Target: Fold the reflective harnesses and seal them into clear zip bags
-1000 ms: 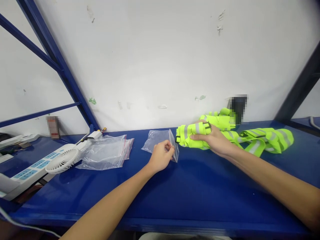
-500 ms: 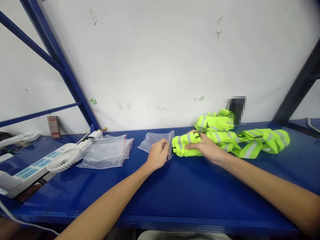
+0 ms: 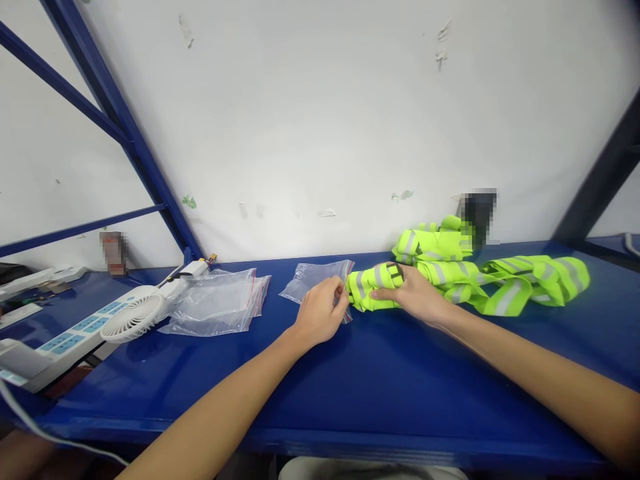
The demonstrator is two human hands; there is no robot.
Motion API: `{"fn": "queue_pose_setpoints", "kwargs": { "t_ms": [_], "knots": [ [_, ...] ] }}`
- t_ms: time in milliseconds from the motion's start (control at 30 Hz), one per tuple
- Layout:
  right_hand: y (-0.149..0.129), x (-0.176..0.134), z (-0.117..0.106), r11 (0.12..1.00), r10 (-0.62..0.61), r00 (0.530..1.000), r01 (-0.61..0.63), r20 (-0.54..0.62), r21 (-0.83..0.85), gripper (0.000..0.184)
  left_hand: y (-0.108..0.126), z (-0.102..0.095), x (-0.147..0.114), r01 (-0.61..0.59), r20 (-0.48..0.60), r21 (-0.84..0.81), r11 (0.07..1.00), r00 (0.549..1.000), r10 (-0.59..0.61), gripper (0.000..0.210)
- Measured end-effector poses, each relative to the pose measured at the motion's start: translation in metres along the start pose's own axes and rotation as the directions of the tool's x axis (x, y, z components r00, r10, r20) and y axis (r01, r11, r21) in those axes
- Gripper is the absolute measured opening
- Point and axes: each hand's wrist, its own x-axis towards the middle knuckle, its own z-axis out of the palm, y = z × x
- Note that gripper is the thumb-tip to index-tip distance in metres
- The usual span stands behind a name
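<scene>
The left hand [image 3: 323, 311] pinches a clear bag [image 3: 309, 280]; the right hand [image 3: 420, 293] holds a yellow-green bundle [image 3: 364, 288] at its mouth.

The left forearm [image 3: 235, 404] comes from the near left, the right forearm [image 3: 525, 354] from the near right. The left hand [image 3: 323, 309] is closed in a pinch. Close to it, the right hand [image 3: 419, 295] makes a curved grip, its thumb [image 3: 384, 294] pointing left.

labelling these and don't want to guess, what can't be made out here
Head view:
Clear bag: left hand partly covers its mouth; whether the neon bundle is inside is unclear.
Right hand: fingers mostly behind the bundle.
Dark object: pixelated.
Power strip: cut by left edge.
</scene>
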Motion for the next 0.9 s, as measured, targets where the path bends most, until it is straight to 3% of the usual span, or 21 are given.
{"fn": "queue_pose_setpoints", "kwargs": {
  "t_ms": [200, 300, 400, 500, 600, 667, 767, 900],
  "knots": [
    [0.0, -0.002, 0.002, 0.972, 0.14, 0.987, -0.152, 0.079, 0.179, 0.037, 0.003, -0.002, -0.001, 0.018, -0.071, 0.021, 1.0, 0.997, -0.016, 0.014],
    [-0.002, -0.001, 0.002, 0.907, 0.261, 0.954, -0.294, 0.147, 0.301, 0.036, 0.002, -0.002, 0.0, 0.081, -0.057, -0.018, 0.997, 0.995, -0.082, 0.015],
    [-0.005, 0.0, 0.0, 0.857, 0.327, 0.932, -0.361, 0.154, 0.368, 0.029, -0.002, -0.001, 0.0, 0.082, -0.029, -0.073, 0.994, 0.996, -0.084, 0.017],
    [-0.009, -0.001, -0.002, 0.813, 0.307, 0.924, -0.378, 0.226, 0.443, 0.023, -0.004, 0.002, 0.0, 0.057, 0.003, -0.093, 0.994, 0.998, -0.057, 0.019],
    [-0.011, -0.006, -0.001, 0.81, 0.191, 0.925, -0.338, 0.328, 0.48, 0.027, -0.001, 0.003, 0.001, 0.051, 0.051, -0.193, 0.98, 0.998, -0.042, 0.015],
    [-0.009, -0.01, 0.002, 0.835, 0.128, 0.917, -0.305, 0.379, 0.457, 0.032, 0.005, 0.003, 0.002, 0.085, 0.085, -0.353, 0.932, 0.995, -0.058, 0.017],
    [-0.004, -0.012, 0.008, 0.861, 0.089, 0.917, -0.267, 0.389, 0.432, 0.036, 0.01, 0.004, 0.003, 0.2, 0.136, -0.6, 0.775, 0.98, -0.147, 0.025],
    [0.002, -0.008, 0.01, 0.849, 0.083, 0.952, -0.222, 0.293, 0.48, 0.037, 0.006, 0.007, 0.006, 0.302, 0.194, -0.715, 0.631, 0.952, -0.237, 0.023]
  ]
}}
